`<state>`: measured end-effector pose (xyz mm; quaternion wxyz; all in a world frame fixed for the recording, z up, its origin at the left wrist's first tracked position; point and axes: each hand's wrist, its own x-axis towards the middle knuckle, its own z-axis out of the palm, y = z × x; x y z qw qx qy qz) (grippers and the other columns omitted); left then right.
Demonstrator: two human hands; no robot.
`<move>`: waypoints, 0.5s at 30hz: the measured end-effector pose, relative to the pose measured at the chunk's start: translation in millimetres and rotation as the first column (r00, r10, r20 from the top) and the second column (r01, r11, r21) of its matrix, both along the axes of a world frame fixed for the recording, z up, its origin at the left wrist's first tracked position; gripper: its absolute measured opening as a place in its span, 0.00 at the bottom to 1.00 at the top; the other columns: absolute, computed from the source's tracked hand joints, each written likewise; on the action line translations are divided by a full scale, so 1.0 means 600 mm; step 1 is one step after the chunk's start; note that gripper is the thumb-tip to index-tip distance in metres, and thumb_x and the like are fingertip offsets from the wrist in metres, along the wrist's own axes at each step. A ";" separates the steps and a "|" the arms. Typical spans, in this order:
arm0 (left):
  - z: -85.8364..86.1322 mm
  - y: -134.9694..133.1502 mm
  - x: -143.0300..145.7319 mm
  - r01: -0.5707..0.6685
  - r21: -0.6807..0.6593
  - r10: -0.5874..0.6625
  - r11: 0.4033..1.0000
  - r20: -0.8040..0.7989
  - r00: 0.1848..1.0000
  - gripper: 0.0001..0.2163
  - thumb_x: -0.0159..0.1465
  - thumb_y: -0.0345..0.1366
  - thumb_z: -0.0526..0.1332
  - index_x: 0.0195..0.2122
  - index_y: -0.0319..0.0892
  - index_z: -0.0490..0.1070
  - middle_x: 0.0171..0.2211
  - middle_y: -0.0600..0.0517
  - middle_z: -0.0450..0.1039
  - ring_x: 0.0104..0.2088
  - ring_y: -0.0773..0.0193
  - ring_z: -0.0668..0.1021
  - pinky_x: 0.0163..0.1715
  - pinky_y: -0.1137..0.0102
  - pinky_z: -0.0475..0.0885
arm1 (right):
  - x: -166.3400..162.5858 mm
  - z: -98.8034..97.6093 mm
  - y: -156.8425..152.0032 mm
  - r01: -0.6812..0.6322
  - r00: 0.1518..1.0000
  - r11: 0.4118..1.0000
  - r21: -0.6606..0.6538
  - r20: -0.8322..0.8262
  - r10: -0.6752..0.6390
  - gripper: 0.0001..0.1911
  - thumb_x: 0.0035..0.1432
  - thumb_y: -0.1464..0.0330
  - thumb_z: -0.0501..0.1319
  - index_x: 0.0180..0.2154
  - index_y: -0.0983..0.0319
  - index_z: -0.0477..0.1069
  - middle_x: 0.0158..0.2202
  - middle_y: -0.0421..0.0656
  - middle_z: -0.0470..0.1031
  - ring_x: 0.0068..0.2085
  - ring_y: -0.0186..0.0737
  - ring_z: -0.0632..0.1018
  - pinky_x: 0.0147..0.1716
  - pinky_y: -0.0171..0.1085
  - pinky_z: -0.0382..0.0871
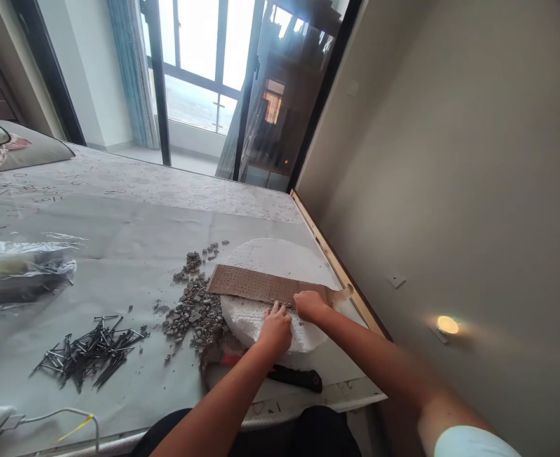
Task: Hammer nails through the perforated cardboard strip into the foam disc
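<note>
A brown strip full of small holes [256, 285] lies across a round white foam slab [280, 260] on the covered table. My left hand [275, 329] rests on the foam just below the strip, its fingers pressed together near the strip's lower edge. My right hand [310, 304] is closed over the strip's right part, fingers curled against it. What the fingertips pinch is too small to make out. A tool with a red and black handle [295, 376] lies under my left forearm.
A pile of grey rubble [192, 304] lies left of the foam. Several dark nails [89, 349] are heaped at the front left. A clear plastic bag [20, 270] sits at the far left. The wall [451, 190] runs along the table's right edge.
</note>
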<state>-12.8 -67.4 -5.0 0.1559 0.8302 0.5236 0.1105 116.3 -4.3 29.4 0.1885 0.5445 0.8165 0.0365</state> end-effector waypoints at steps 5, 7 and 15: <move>0.001 0.000 -0.001 0.008 -0.004 -0.008 1.000 0.000 1.000 0.17 0.58 0.29 0.51 0.44 0.35 0.74 0.59 0.38 0.61 0.62 0.46 0.56 0.58 0.50 0.54 | 0.003 0.006 0.005 -0.047 0.999 0.999 -0.026 0.010 0.047 0.13 0.54 0.77 0.55 0.40 0.68 0.74 0.40 0.56 0.77 0.43 0.48 0.78 0.37 0.38 0.70; 0.002 0.000 -0.002 0.011 -0.020 -0.011 1.000 0.003 1.000 0.17 0.58 0.29 0.51 0.45 0.36 0.74 0.59 0.38 0.60 0.63 0.46 0.56 0.58 0.50 0.53 | 0.004 0.006 0.004 -0.067 0.998 0.997 -0.041 0.014 0.068 0.13 0.55 0.78 0.54 0.41 0.68 0.74 0.40 0.56 0.77 0.43 0.48 0.78 0.37 0.38 0.70; -0.001 -0.001 -0.004 0.009 -0.023 -0.008 1.000 0.027 1.000 0.17 0.57 0.29 0.52 0.45 0.36 0.74 0.59 0.39 0.60 0.62 0.45 0.56 0.58 0.49 0.53 | 0.021 0.014 0.018 -0.047 0.999 0.999 0.017 0.015 0.047 0.11 0.59 0.72 0.53 0.40 0.64 0.72 0.40 0.51 0.77 0.41 0.44 0.77 0.36 0.35 0.67</move>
